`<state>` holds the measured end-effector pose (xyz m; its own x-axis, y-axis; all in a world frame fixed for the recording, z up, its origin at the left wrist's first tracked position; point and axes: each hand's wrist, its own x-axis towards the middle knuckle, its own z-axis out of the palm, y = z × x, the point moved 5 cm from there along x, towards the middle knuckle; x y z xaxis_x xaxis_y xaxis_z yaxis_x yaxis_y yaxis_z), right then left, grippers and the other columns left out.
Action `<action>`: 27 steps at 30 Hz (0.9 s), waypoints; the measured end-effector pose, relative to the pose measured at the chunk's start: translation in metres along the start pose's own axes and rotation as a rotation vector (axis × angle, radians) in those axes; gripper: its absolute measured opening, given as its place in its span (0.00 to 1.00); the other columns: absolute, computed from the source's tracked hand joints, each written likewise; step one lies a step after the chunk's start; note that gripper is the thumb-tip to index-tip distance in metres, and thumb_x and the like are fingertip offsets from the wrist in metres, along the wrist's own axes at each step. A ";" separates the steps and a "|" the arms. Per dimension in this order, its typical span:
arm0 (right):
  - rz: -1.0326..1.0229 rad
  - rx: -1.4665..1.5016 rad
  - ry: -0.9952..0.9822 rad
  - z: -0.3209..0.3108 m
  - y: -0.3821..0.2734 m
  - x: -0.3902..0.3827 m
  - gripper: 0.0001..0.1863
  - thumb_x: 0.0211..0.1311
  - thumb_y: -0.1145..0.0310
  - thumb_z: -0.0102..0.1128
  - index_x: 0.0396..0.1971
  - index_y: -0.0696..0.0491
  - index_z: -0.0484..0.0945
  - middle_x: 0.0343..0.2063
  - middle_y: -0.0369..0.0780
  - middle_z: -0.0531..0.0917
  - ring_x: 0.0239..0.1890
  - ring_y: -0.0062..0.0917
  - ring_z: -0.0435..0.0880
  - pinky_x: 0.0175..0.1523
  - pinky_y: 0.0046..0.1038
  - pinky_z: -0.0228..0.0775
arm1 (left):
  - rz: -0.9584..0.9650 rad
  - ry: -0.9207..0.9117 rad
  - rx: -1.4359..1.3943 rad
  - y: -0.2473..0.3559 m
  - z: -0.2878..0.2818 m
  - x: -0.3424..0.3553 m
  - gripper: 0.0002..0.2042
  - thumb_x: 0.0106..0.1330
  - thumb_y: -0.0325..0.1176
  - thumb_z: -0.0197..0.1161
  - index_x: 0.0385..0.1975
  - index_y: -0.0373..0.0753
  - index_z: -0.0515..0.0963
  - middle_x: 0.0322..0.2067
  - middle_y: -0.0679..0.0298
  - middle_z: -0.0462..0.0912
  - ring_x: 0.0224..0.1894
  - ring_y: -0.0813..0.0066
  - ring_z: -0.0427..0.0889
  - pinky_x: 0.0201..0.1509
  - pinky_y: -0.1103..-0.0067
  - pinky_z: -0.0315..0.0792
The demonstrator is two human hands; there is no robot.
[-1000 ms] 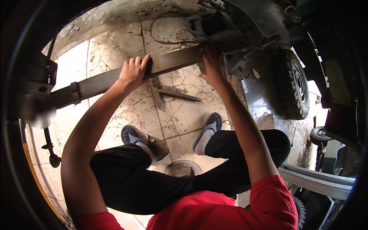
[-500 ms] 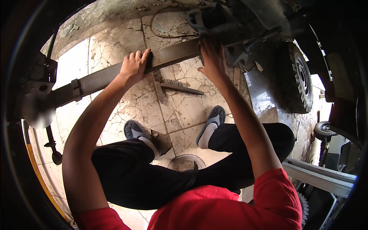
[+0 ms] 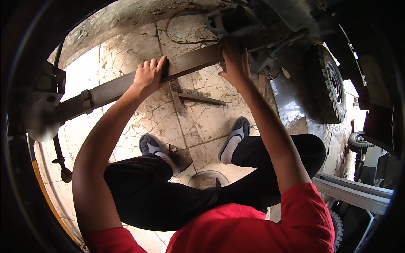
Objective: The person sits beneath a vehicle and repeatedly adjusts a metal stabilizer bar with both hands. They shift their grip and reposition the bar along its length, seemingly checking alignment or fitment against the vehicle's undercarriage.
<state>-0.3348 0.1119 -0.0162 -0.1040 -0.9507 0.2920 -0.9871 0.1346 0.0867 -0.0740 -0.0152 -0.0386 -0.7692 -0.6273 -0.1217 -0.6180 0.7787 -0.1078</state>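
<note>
A long flat metal bar [image 3: 196,60], which looks like a vehicle's leaf spring with a clip round it, runs across in front of me and rises to the right. My left hand [image 3: 147,75] is closed over it left of the middle. A dark patch shows beside those fingers; whether it is a pad or shadow I cannot make out. Farther right, my right hand [image 3: 234,63] grips the same bar, its fingertips lost in shadow and its thumb on the near side. Below the bar, a wire brush [image 3: 202,99] lies on the cracked tile floor.
A round metal dish [image 3: 209,173] sits on the floor between my legs. To the right stand a tyred wheel [image 3: 333,84] and a pale metal rail [image 3: 354,192]. Dark vehicle parts surround the bar's ends. A thin hose [image 3: 168,31] curves beyond the bar.
The whole view has shifted slightly, so things sit a little farther right. Both hands keep their places on the bar.
</note>
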 end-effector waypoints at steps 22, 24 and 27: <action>-0.043 -0.066 -0.034 -0.005 0.000 -0.004 0.60 0.35 0.59 0.84 0.73 0.36 0.59 0.71 0.44 0.60 0.74 0.36 0.58 0.73 0.62 0.50 | 0.000 0.012 0.004 0.001 0.003 0.003 0.56 0.52 0.54 0.76 0.76 0.42 0.47 0.57 0.51 0.72 0.60 0.54 0.74 0.59 0.60 0.72; -0.023 -0.040 -0.046 -0.004 0.001 0.006 0.61 0.37 0.59 0.84 0.75 0.36 0.57 0.73 0.44 0.59 0.75 0.37 0.57 0.72 0.62 0.48 | 0.004 0.000 0.008 0.001 0.001 0.004 0.56 0.52 0.54 0.76 0.76 0.41 0.47 0.57 0.51 0.72 0.60 0.55 0.74 0.59 0.61 0.72; 0.002 -0.040 -0.034 0.002 0.003 0.015 0.61 0.37 0.60 0.84 0.75 0.36 0.57 0.73 0.44 0.59 0.75 0.37 0.57 0.72 0.62 0.48 | 0.023 0.039 0.010 0.000 0.005 0.006 0.56 0.52 0.54 0.76 0.76 0.41 0.47 0.57 0.50 0.72 0.60 0.54 0.74 0.58 0.61 0.72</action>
<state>-0.3396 0.0975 -0.0130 -0.1107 -0.9593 0.2600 -0.9813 0.1469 0.1242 -0.0783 -0.0188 -0.0439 -0.7890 -0.6084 -0.0861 -0.5986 0.7927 -0.1157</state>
